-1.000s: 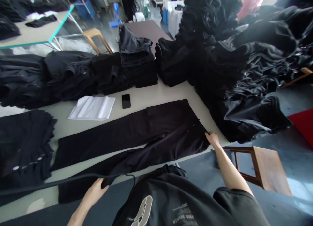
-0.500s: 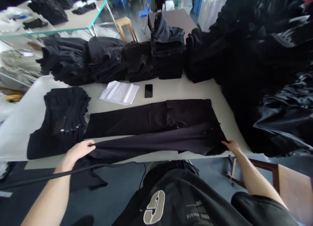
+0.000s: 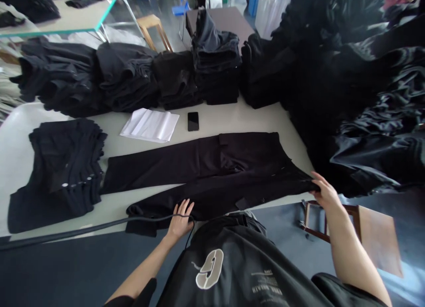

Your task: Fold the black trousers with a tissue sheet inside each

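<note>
A pair of black trousers (image 3: 212, 165) lies across the pale table, its waist end at the right and its legs pointing left. The near leg is bunched at its left end and hangs over the front edge. My left hand (image 3: 181, 218) rests on the near leg with its fingers spread. At the waist corner, my right hand (image 3: 324, 191) pinches the black fabric, pulling it out to the right. A dark cable passes over my left hand.
Folded dark trousers (image 3: 66, 165) are stacked at the left. White papers (image 3: 151, 124) and a phone (image 3: 193, 121) lie behind the trousers. Piles of dark clothes (image 3: 128, 77) line the back, and a large black heap (image 3: 348, 99) fills the right. A wooden stool (image 3: 378, 238) stands at the lower right.
My left hand has moved right along the near leg and opened. The leg's left end is drawn in and bunched. My right hand has lifted the waist corner slightly away; the view has shifted right.
</note>
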`<state>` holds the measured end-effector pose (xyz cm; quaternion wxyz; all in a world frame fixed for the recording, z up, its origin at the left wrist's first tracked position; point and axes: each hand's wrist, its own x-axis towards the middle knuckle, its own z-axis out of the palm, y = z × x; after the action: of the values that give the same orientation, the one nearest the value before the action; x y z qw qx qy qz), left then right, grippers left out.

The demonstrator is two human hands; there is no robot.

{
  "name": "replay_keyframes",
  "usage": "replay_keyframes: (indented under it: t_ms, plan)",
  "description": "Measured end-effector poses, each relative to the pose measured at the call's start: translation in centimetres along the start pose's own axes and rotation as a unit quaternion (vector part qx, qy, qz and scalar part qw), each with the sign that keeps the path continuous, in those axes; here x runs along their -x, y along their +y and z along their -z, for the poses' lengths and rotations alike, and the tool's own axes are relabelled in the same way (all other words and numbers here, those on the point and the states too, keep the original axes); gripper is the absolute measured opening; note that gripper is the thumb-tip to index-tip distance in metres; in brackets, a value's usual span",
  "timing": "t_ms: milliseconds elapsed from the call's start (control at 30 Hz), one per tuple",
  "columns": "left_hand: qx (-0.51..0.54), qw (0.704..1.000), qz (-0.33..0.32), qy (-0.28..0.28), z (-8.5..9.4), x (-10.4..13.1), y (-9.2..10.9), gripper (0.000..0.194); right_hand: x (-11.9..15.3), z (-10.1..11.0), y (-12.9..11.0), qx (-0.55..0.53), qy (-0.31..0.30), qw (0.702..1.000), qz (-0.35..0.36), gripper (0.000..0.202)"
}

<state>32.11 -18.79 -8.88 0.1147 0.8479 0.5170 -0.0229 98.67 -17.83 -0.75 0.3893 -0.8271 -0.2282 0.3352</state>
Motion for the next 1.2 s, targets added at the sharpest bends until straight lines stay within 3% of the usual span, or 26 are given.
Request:
replay_keyframes:
  t_ms: [100, 200, 267, 333, 433, 533, 633, 733, 833, 933, 1033, 1133, 1200]
  plan:
    - [-0.004, 1.000, -0.022, 0.005, 0.0, -0.1, -1.9, 0.078, 0.2, 0.1, -3.6, -0.113, -0.003, 0.994, -0.005, 0.049]
    - [0.011, 0.998, -0.056, 0.009, 0.3, -0.3, -3.1, 0.074, 1.2, -1.2, -6.6, -0.202, -0.041, 0.978, 0.029, 0.038]
    - [0.022, 0.997, -0.072, 0.016, 0.4, -0.1, -3.6, 0.071, 1.9, -2.3, -7.7, -0.183, -0.097, 0.975, 0.075, 0.046]
    - [0.026, 0.996, -0.081, 0.037, 0.4, 0.2, -4.1, 0.067, 2.3, -3.2, -8.1, -0.095, -0.120, 0.981, 0.121, 0.056]
    - [0.007, 0.994, -0.071, 0.089, -0.1, 0.8, -4.6, 0.058, 2.4, -3.8, -8.0, 0.062, -0.039, 0.983, 0.171, 0.052]
    - [-0.013, 0.992, -0.065, 0.111, -1.1, 1.5, -4.3, 0.044, 2.5, -3.4, -8.0, 0.118, 0.052, 0.975, 0.183, 0.040]
    - [-0.017, 0.993, -0.064, 0.099, -1.8, 1.9, -3.4, 0.035, 2.7, -2.8, -8.4, 0.130, 0.084, 0.964, 0.218, 0.038]
    - [-0.014, 0.995, -0.038, 0.092, -1.8, 2.2, -2.8, 0.041, 2.7, -2.2, -9.0, 0.152, 0.116, 0.931, 0.311, 0.033]
    - [0.002, 0.996, -0.019, 0.084, -1.5, 2.7, -2.9, 0.053, 2.6, -1.3, -9.2, 0.114, 0.083, 0.936, 0.322, 0.032]
    - [0.032, 0.996, 0.030, 0.081, -1.0, 3.7, -3.6, 0.049, 2.1, -0.4, -8.6, 0.061, 0.072, 0.960, 0.262, 0.035]
    - [0.067, 0.982, 0.144, 0.102, 0.3, 4.7, -5.1, 0.033, 1.7, 0.5, -7.8, 0.045, 0.117, 0.966, 0.226, 0.041]
    - [0.065, 0.936, 0.300, 0.173, 3.3, 5.5, -7.6, 0.021, 1.8, 1.0, -7.0, 0.077, 0.133, 0.968, 0.200, 0.040]
    - [0.050, 0.909, 0.345, 0.227, 6.4, 5.8, -9.5, 0.019, 2.3, 1.3, -6.8, 0.098, 0.123, 0.969, 0.191, 0.037]
